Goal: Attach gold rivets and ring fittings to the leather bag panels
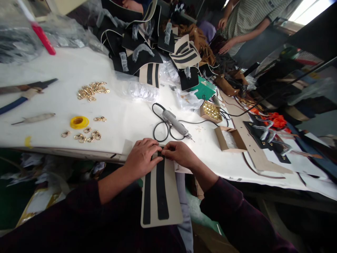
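Observation:
A beige panel [172, 196] with two black strips hangs over the table's front edge toward my lap. My left hand [142, 156] lies on the panel's top end, its fingers bent over the material and its thumb pressing near a black strip. Close beside it, my right hand [179, 153] pinches at the top of the right-hand strip; whatever is between the fingertips is too small to make out. Just beyond my hands rests a grey corded electric tool [175, 123] with a thin metal tip.
Gold clasps [92, 91], a yellow ring [79, 122] and pliers [26, 93] are on the left. Black and beige panels [147, 59] pile up at the back. Small boxes [230, 139] stand to the right. Another person [247, 28] is at the back right.

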